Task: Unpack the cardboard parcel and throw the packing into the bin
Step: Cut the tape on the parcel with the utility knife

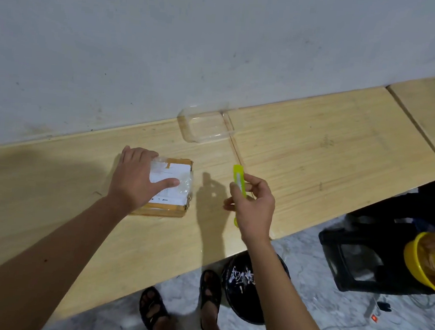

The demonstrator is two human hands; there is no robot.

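Nearest the camera, two feet in black sandals (154, 310) stood on a mottled grey floor (305, 293) at the front edge of the tabletop (48, 196). Just beside the right foot, a round black bin (249, 287) sat on the floor, partly under the tabletop edge, with white scraps lying in it. Off to the right on the floor were a black stool (356, 260) and a white power strip (372, 310) with a red switch, and a yellow bowl (425, 262) showed at the frame's right edge.

Above the bin, the right hand (254, 208) was raised over the front part of the tabletop, its fingers curled round a slim yellow-green utility knife (240, 180), which stood nearly upright with its tip pointing away; whether a blade was out could not be made out.

To the left of that, the left hand (141, 176) lay flat on the cardboard parcel (172, 184), fingers straight and spread, the thumb stretched across the parcel's white label (175, 172). The parcel rested on the light wooden tabletop, small and squarish, wrapped with clear tape and closed.

Farther back, a clear plastic tray (205, 126) lay against the wall (170, 40), well apart from the parcel. The wall was pale grey and scuffed.
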